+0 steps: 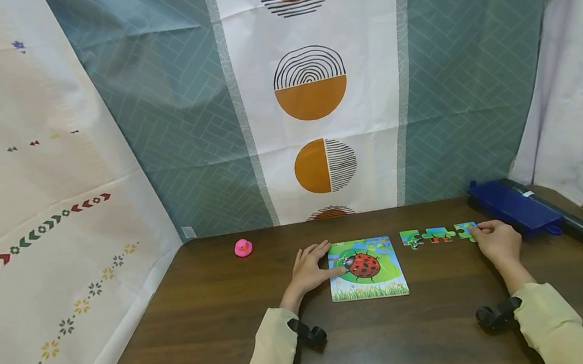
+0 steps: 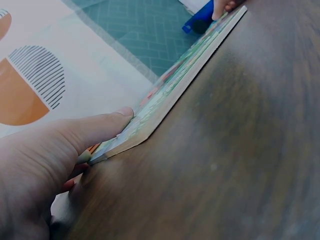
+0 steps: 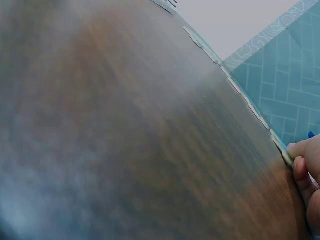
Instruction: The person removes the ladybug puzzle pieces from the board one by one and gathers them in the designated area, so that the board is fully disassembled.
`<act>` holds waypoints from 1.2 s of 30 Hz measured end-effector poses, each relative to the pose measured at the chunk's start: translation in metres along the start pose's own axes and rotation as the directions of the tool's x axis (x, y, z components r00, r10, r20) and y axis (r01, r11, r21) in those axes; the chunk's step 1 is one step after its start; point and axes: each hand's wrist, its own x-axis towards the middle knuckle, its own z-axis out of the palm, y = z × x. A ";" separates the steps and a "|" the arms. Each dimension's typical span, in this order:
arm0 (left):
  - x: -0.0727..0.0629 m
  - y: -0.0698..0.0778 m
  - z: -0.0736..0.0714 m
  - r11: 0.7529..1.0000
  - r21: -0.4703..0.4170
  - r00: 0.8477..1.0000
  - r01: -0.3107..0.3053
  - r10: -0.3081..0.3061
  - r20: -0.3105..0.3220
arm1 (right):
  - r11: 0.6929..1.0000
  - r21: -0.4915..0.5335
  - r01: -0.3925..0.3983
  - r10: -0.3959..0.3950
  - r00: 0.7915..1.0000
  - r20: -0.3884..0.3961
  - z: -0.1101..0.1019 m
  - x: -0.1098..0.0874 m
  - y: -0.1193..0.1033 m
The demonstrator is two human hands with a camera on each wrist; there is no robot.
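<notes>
Frame right: my right hand (image 1: 500,243) pinches a flat green-blue jigsaw piece (image 1: 463,230); leftward, my spread left hand (image 1: 309,269) touches the green ladybug-printed board (image 1: 367,268).

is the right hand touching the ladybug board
No, in the head view the right hand is at the rightmost puzzle piece, clear of the ladybug board.

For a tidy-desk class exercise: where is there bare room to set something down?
Free: the table left of the left sleeve, in front of the pink duck; also the front middle, between it and the right sleeve, nearer than the ladybug board. Crowded: right rear, where puzzle pieces, the right hand and a blue object cluster.
</notes>
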 end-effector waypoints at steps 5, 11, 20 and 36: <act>-0.003 0.000 -0.003 1.000 -0.010 1.000 -0.007 0.007 -0.017 | 1.000 0.000 0.014 -0.014 1.000 -0.012 -0.001 0.000 -0.006; -0.005 -0.002 -0.005 1.000 -0.011 1.000 -0.001 0.001 -0.023 | 1.000 0.006 0.014 -0.014 0.999 -0.032 0.000 0.000 -0.011; -0.005 0.000 -0.006 1.000 -0.016 1.000 -0.001 0.001 -0.016 | 0.996 0.073 -0.047 0.047 0.999 0.002 -0.008 0.002 -0.017; -0.001 0.002 -0.002 1.000 -0.001 1.000 -0.001 0.001 0.001 | 0.934 0.358 -0.011 -0.062 0.980 0.191 -0.009 -0.025 -0.071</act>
